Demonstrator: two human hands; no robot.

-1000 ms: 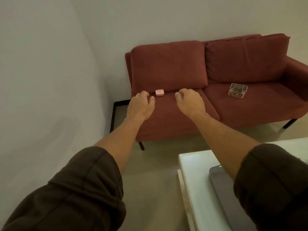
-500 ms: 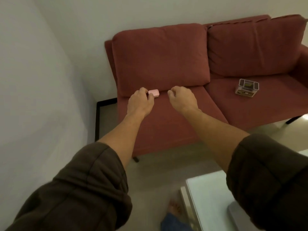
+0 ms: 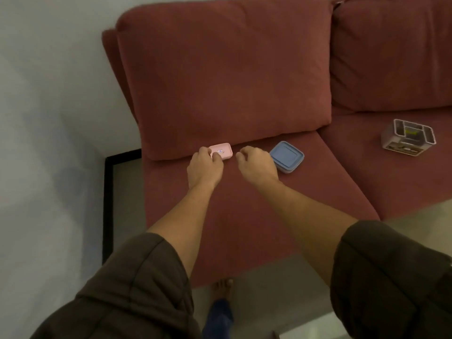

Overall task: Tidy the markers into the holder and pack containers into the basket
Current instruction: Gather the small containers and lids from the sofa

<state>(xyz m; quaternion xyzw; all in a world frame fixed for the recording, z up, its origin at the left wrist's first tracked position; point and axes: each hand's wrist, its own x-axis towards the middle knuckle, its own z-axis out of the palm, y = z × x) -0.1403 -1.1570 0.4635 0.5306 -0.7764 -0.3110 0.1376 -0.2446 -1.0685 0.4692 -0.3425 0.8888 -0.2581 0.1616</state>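
A small pink container (image 3: 224,150) lies on the red sofa seat (image 3: 244,221), up against the back cushion. My left hand (image 3: 205,167) has its fingertips closed on the container's left end. A blue lidded container (image 3: 288,156) sits just to the right of it. My right hand (image 3: 256,165) hovers between the two with curled fingers and holds nothing, its knuckles close to the blue lid. A clear marker holder (image 3: 408,135) with compartments stands on the right seat cushion.
The big back cushion (image 3: 225,77) rises right behind the containers. A wall and a black frame (image 3: 107,204) border the sofa on the left. My bare foot (image 3: 221,288) stands on the floor by the seat's front edge.
I have moved in closer over the sofa. My left hand has closed its fingers on the pink container. The blue container, hidden behind my right hand before, now shows.
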